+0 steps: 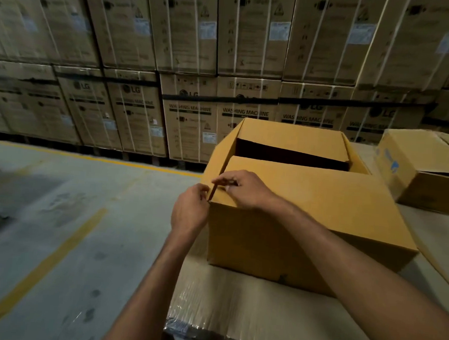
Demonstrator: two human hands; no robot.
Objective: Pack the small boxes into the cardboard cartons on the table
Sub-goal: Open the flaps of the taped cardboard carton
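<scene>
A large yellow-brown cardboard carton [306, 227] stands on the table [236, 309]. Its near top flap [321, 199] is folded down, and the far flap [293, 140] is nearly down, with a dark gap between them. My left hand [189, 209] is at the carton's near left corner, its fingers curled and pinching the edge of the side flap. My right hand [243, 188] lies on the near flap at that same corner, fingertips curled over the flap's left edge. No small boxes are visible.
A second carton [423, 169] with blue print sits at the right, partly open. The table's cardboard top is wrapped in plastic film. Left of the table is grey concrete floor with yellow lines [41, 263]. Stacked washing-machine boxes [191, 94] form a wall behind.
</scene>
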